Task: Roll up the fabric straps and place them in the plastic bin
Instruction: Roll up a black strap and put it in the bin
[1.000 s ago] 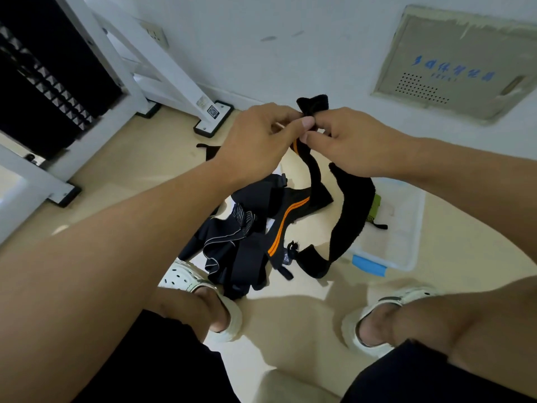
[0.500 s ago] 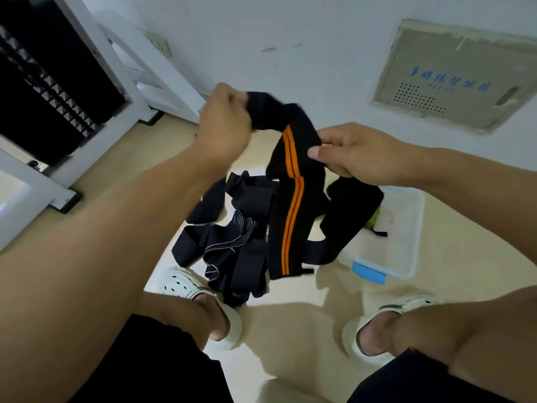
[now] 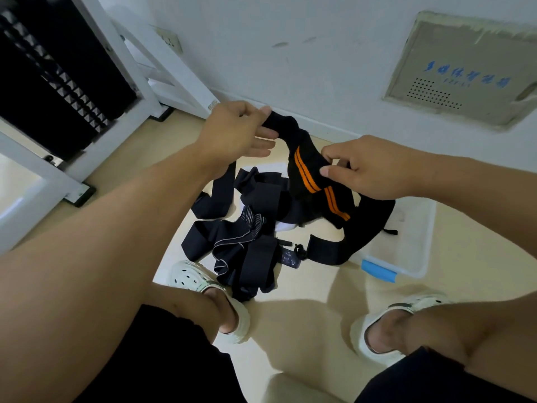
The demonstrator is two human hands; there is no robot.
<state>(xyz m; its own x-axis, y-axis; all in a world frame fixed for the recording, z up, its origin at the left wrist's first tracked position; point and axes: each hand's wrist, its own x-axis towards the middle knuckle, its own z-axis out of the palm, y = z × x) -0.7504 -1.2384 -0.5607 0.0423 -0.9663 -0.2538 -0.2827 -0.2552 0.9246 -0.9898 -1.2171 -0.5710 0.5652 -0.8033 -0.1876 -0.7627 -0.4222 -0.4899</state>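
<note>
Above the pale floor (image 3: 290, 321), a person holds a black strap with two orange stripes (image 3: 305, 173) stretched between both hands. At its upper end, the left hand (image 3: 235, 132) pinches the strap between thumb and forefinger, while the other fingers lie straight and slightly spread beneath it. Lower down, the right hand (image 3: 366, 167) pinches the striped part between thumb and curled fingertips. From there the strap hangs on toward the floor. Under the hands, a loose heap of dark straps (image 3: 247, 245) lies unrolled on the floor, just ahead of the left white clog (image 3: 203, 286). To the right of the heap stands the clear plastic bin (image 3: 418, 242) with a blue handle; one black strap drapes over its near edge.
</note>
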